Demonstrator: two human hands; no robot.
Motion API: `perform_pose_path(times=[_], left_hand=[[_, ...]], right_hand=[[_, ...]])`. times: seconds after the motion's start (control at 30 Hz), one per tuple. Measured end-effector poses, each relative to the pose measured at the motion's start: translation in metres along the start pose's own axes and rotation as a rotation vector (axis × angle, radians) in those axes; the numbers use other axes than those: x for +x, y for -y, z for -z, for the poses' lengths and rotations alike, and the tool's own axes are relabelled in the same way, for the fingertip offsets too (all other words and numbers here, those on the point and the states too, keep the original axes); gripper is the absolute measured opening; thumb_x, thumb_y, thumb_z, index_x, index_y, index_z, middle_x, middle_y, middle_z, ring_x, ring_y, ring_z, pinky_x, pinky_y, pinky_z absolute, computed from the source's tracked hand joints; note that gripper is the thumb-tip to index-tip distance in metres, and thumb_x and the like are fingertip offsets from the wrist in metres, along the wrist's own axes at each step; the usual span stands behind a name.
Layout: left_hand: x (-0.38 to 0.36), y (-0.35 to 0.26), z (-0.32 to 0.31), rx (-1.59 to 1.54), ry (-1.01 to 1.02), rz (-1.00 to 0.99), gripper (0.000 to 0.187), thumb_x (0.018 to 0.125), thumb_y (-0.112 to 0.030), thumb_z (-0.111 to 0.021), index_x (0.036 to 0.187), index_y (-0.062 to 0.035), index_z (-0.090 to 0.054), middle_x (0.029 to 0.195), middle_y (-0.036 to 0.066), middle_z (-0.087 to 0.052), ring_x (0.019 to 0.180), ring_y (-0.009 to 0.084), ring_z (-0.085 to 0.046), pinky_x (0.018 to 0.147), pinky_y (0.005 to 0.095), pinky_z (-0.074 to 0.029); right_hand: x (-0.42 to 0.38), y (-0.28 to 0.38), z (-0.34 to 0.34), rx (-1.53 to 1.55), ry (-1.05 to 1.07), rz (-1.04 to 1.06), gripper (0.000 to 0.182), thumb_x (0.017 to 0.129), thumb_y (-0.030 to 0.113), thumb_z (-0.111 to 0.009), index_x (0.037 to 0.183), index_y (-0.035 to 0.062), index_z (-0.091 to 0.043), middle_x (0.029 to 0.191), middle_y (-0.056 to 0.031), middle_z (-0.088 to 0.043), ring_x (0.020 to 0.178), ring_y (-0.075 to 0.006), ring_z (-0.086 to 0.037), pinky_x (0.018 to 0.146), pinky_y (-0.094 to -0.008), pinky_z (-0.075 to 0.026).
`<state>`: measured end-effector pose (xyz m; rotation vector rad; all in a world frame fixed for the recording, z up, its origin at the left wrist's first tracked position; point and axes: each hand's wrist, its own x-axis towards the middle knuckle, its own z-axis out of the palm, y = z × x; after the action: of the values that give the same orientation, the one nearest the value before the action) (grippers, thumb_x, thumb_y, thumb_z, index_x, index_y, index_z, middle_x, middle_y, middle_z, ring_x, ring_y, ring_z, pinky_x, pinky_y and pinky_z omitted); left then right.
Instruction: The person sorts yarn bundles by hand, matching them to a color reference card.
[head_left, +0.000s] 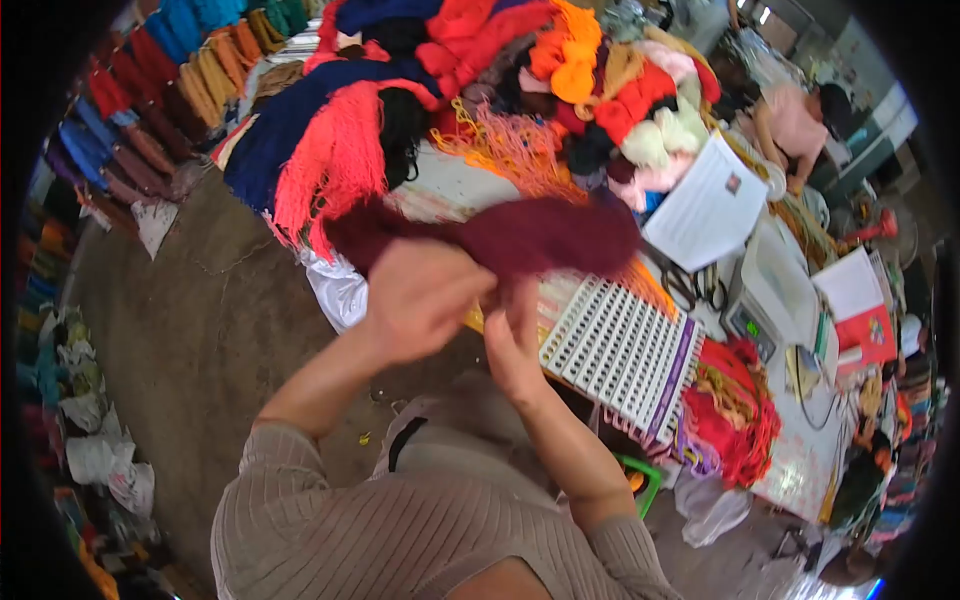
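Note:
A dark maroon hank of yarn (550,237) stretches across the front of my body, above the table edge, blurred by motion. My left hand (420,295) is closed on its middle, knuckles up, with yarn showing on both sides. Close beside it, my right hand (513,345) pinches the same hank from below, thumb raised. The exact place where the fingers meet the yarn is partly hidden. Just past my right hand lies a white sheet with rows of dark round samples (615,350) and a purple edge.
Heaped yarn hanks, including a coral one (335,160), cover the table's far side. To the right are a printed paper (708,205), black scissors (695,290), a digital scale (775,290) and a red yarn bundle (735,410). Another person (795,125) bends over at the far right.

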<state>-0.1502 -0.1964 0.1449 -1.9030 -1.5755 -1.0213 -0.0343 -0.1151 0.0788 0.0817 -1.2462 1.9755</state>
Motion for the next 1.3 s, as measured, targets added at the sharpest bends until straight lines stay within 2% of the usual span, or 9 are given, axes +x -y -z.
perform_pose_path(times=[0.1, 0.2, 0.33, 0.5, 0.6, 0.73, 0.93, 1.1, 1.3], left_hand=[[-0.025, -0.023, 0.011, -0.254, -0.121, 0.247, 0.019, 0.072, 0.002, -0.059, 0.091, -0.0001, -0.063, 0.088, 0.01, -0.063, 0.075, 0.0239, -0.06, 0.067, 0.0301, -0.046], [-0.024, -0.011, 0.003, -0.405, -0.152, 0.56, 0.018, 0.083, -0.006, -0.054, 0.1, -0.0013, -0.061, 0.095, 0.009, -0.061, 0.09, 0.0188, -0.057, 0.074, 0.0293, -0.043], [-0.016, -0.016, -0.031, -1.095, 0.142, 0.789, 0.045, 0.083, -0.01, -0.058, 0.125, -0.0031, -0.045, 0.125, 0.005, -0.044, 0.115, 0.0154, -0.042, 0.097, 0.0271, -0.032], [-0.012, -0.025, -0.047, -1.048, 0.122, 0.767, 0.048, 0.079, -0.006, -0.065, 0.123, -0.003, -0.047, 0.122, 0.005, -0.046, 0.113, 0.0157, -0.045, 0.097, 0.0291, -0.035], [-0.016, -0.027, -0.045, -1.096, 0.087, 0.83, 0.045, 0.079, -0.006, -0.065, 0.12, -0.0019, -0.049, 0.119, 0.005, -0.048, 0.109, 0.0148, -0.048, 0.092, 0.0278, -0.04], [-0.007, -0.041, -0.031, -0.763, 0.239, 0.666, 0.042, 0.076, -0.005, -0.067, 0.115, -0.0023, -0.053, 0.113, 0.006, -0.051, 0.104, 0.0146, -0.05, 0.082, 0.0259, -0.045], [0.002, -0.051, -0.008, -0.816, 0.437, 0.667, 0.04, 0.073, -0.007, -0.066, 0.112, -0.0035, -0.056, 0.108, 0.008, -0.055, 0.099, 0.0173, -0.054, 0.083, 0.0284, -0.045], [-0.003, -0.04, -0.001, -0.885, 0.628, 0.742, 0.049, 0.068, 0.002, -0.052, 0.117, -0.0038, -0.053, 0.114, 0.007, -0.053, 0.11, 0.0176, -0.05, 0.088, 0.0303, -0.044], [0.004, -0.051, 0.021, -0.561, 0.375, 0.523, 0.047, 0.061, 0.002, -0.051, 0.107, -0.0009, -0.059, 0.093, 0.01, -0.061, 0.085, 0.0191, -0.058, 0.079, 0.027, -0.044]], right_hand=[[-0.006, 0.004, 0.012, 0.391, -0.341, -0.258, 0.043, 0.096, 0.037, -0.037, 0.125, 0.0048, -0.04, 0.119, -0.0075, -0.051, 0.111, -0.0215, -0.05, 0.098, -0.0365, -0.038], [-0.031, 0.007, 0.043, 0.827, -0.185, -0.419, 0.045, 0.096, 0.036, -0.028, 0.12, 0.0034, -0.047, 0.111, -0.0125, -0.058, 0.101, -0.0285, -0.055, 0.09, -0.0398, -0.045], [-0.037, 0.023, 0.042, 0.702, -0.237, -0.564, 0.041, 0.093, 0.028, -0.037, 0.123, 0.0003, -0.045, 0.112, -0.0143, -0.057, 0.097, -0.0272, -0.058, 0.085, -0.0371, -0.049], [-0.038, 0.06, 0.044, 0.155, -0.338, -0.785, 0.034, 0.093, 0.017, -0.043, 0.122, -0.0009, -0.047, 0.115, -0.0109, -0.056, 0.097, -0.0198, -0.058, 0.087, -0.0314, -0.047], [-0.044, 0.07, 0.06, -0.554, -0.298, -0.259, 0.032, 0.093, 0.018, -0.043, 0.12, 0.0011, -0.048, 0.117, -0.0096, -0.053, 0.101, -0.0156, -0.053, 0.085, -0.028, -0.044], [-0.036, 0.102, 0.047, -1.108, 0.165, -0.075, 0.061, 0.071, 0.013, -0.067, 0.126, 0.0058, -0.042, 0.12, -0.0151, -0.048, 0.108, -0.0291, -0.051, 0.084, -0.034, -0.046], [-0.041, 0.1, 0.044, -1.113, 0.167, 0.048, 0.047, 0.063, 0.009, -0.063, 0.108, 0.0006, -0.052, 0.099, -0.0149, -0.056, 0.089, -0.0315, -0.057, 0.077, -0.0356, -0.047], [-0.044, 0.094, 0.034, -0.638, 0.16, -0.006, 0.037, 0.066, 0.006, -0.058, 0.102, -0.0018, -0.055, 0.097, -0.014, -0.057, 0.091, -0.0231, -0.057, 0.083, -0.0316, -0.044], [-0.036, 0.068, 0.03, -0.881, 0.166, 0.041, 0.038, 0.068, 0.01, -0.063, 0.102, 0.0026, -0.051, 0.092, -0.0171, -0.056, 0.083, -0.034, -0.057, 0.072, -0.0378, -0.047]])
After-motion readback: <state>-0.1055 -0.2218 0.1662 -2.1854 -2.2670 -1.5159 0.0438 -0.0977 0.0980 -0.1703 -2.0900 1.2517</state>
